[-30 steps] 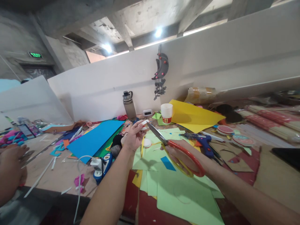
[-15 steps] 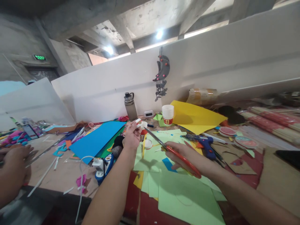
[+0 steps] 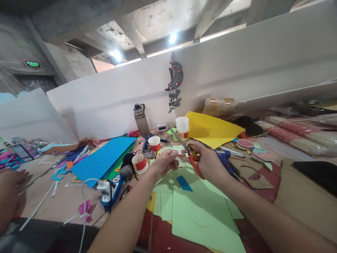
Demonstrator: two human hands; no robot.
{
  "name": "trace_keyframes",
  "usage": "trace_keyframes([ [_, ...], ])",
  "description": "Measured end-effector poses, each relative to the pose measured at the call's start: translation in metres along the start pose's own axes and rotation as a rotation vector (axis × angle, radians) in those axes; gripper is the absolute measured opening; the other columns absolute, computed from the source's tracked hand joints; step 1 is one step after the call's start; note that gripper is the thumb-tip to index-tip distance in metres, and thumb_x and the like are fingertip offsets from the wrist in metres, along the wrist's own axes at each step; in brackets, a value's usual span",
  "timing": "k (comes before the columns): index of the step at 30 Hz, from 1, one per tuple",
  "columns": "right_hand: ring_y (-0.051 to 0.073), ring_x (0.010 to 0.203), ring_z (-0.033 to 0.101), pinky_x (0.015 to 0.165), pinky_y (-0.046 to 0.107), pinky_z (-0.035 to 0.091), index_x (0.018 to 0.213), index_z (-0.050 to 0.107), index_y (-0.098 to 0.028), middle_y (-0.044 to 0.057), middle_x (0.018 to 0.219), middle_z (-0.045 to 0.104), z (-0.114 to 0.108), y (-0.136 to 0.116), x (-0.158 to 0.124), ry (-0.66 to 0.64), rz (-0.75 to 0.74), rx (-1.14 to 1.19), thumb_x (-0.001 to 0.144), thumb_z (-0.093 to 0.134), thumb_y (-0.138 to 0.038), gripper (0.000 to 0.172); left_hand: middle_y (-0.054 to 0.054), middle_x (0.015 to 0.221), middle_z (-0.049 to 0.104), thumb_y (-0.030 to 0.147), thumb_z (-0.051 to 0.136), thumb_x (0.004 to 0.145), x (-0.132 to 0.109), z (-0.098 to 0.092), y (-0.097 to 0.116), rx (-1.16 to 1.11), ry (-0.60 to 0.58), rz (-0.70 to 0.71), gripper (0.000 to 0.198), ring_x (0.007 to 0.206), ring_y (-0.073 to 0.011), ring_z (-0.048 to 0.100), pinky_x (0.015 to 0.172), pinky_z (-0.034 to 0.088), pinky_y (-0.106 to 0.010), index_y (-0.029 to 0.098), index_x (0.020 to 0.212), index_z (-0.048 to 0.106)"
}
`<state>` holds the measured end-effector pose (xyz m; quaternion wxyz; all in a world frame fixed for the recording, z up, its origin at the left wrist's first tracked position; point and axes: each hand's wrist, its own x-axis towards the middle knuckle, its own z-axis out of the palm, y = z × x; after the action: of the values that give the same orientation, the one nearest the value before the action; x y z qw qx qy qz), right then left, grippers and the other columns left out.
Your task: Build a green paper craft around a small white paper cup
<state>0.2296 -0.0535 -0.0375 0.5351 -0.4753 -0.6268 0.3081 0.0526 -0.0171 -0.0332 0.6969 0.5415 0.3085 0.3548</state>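
My left hand [image 3: 166, 163] is closed, its thumb and fingers pinching a small white-and-red paper strip [image 3: 181, 155], partly hidden by the fingers. Close beside it, my right hand [image 3: 209, 160] grips orange-handled scissors [image 3: 196, 165], whose blades point up and away to the left. The fingers of both hands nearly meet over light green paper sheets [image 3: 202, 214]. A red-and-white paper cup [image 3: 139, 163] lies tilted left of my left hand. Behind it stands another paper cup [image 3: 154, 143]. Farther back is a stack of white paper cups [image 3: 182, 125].
A blue card [image 3: 104, 158] and a blue power strip [image 3: 112, 195] with a white cable lie left. Yellow paper [image 3: 213, 130], a blue glue gun [image 3: 225, 160] and brown cardboard [image 3: 302, 196] are right. A bottle [image 3: 141, 121] stands behind. Another person's hand [image 3: 12, 193] is at far left.
Both hands have come closer together; my left hand has moved right and nearer, away from the cups. The scissors have turned more upward. The view has shifted slightly right.
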Motion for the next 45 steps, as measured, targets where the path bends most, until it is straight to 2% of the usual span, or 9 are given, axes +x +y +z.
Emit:
trace_keyframes([
  [6,0.022,0.088,0.065,0.08,0.035,0.051,0.113,0.055,-0.02,0.008,0.098,0.068,-0.004,0.008,0.005,0.08,-0.032,0.006,0.072,0.067,-0.026,0.042,-0.007,0.084,0.066,0.044,0.076,0.065,0.002,-0.005,-0.005,0.09,0.028,0.041,0.048,0.062,-0.0117,0.059,0.053,0.038,-0.022,0.015,0.101,0.059],
  [9,0.024,0.088,0.066,0.079,0.039,0.052,0.114,0.052,-0.019,0.01,0.097,0.068,-0.01,0.009,0.009,0.159,0.023,0.085,0.07,0.071,-0.034,0.05,-0.008,0.103,0.066,0.03,0.081,0.058,0.0,-0.009,-0.006,0.366,0.07,0.114,0.051,0.082,-0.0162,0.061,0.065,0.043,-0.024,0.02,0.106,0.063],
  [14,0.025,0.088,0.067,0.078,0.039,0.053,0.115,0.051,-0.017,0.011,0.095,0.069,-0.011,0.006,0.011,0.132,0.049,0.135,0.065,0.076,-0.044,0.061,-0.005,0.092,0.068,0.027,0.082,0.052,-0.005,-0.011,-0.003,0.772,0.148,0.165,0.04,0.088,-0.0221,0.06,0.073,0.045,-0.028,0.023,0.09,0.072],
  [17,0.024,0.088,0.066,0.077,0.036,0.053,0.114,0.053,-0.018,0.01,0.095,0.069,-0.007,0.002,0.008,0.082,0.056,0.151,0.065,0.076,-0.045,0.06,-0.006,0.095,0.068,0.034,0.076,0.062,-0.004,-0.005,0.002,0.676,0.24,0.271,0.037,0.087,-0.0214,0.059,0.071,0.045,-0.028,0.022,0.097,0.071],
  [21,0.021,0.075,0.066,0.068,0.033,0.054,0.115,0.052,-0.019,0.009,0.089,0.07,-0.001,-0.001,0.004,0.006,0.117,0.216,0.064,0.077,-0.045,0.063,-0.007,0.092,0.068,0.034,0.07,0.071,-0.002,0.004,0.007,0.436,0.201,0.278,0.03,0.079,-0.0174,0.059,0.068,0.045,-0.026,0.018,0.096,0.068],
  [25,0.021,0.073,0.066,0.066,0.034,0.054,0.117,0.051,-0.019,0.01,0.091,0.069,0.0,0.001,0.003,0.01,0.127,0.233,0.064,0.077,-0.044,0.064,-0.003,0.069,0.063,0.035,0.071,0.069,-0.003,0.006,0.006,0.401,0.233,0.21,0.023,0.057,-0.0124,0.052,0.053,0.039,-0.023,0.014,0.079,0.067],
  [30,0.023,0.08,0.066,0.072,0.035,0.053,0.115,0.053,-0.018,0.01,0.089,0.07,-0.001,0.004,0.003,0.028,0.081,0.133,0.065,0.076,-0.04,0.059,-0.004,0.081,0.068,0.027,0.069,0.07,-0.003,0.006,0.005,0.447,0.205,0.237,0.018,0.071,-0.016,0.059,0.066,0.043,-0.025,0.017,0.085,0.07],
  [38,0.008,0.043,0.047,0.04,0.022,0.04,0.107,0.052,-0.018,-0.001,0.07,0.063,-0.006,-0.009,0.004,-0.081,0.266,0.241,0.061,0.075,-0.041,0.056,-0.004,0.079,0.068,0.028,0.068,0.071,-0.006,0.003,0.011,0.591,0.085,0.219,0.017,0.072,-0.017,0.058,0.067,0.042,-0.026,0.017,0.083,0.071],
  [45,0.007,0.042,0.045,0.038,0.022,0.036,0.101,0.051,-0.02,-0.003,0.068,0.059,-0.006,-0.017,0.0,-0.11,0.318,0.289,0.058,0.076,-0.045,0.055,-0.003,0.07,0.064,0.035,0.076,0.063,-0.004,0.002,0.006,0.304,0.023,0.085,0.028,0.061,-0.013,0.056,0.053,0.042,-0.023,0.013,0.078,0.068],
])
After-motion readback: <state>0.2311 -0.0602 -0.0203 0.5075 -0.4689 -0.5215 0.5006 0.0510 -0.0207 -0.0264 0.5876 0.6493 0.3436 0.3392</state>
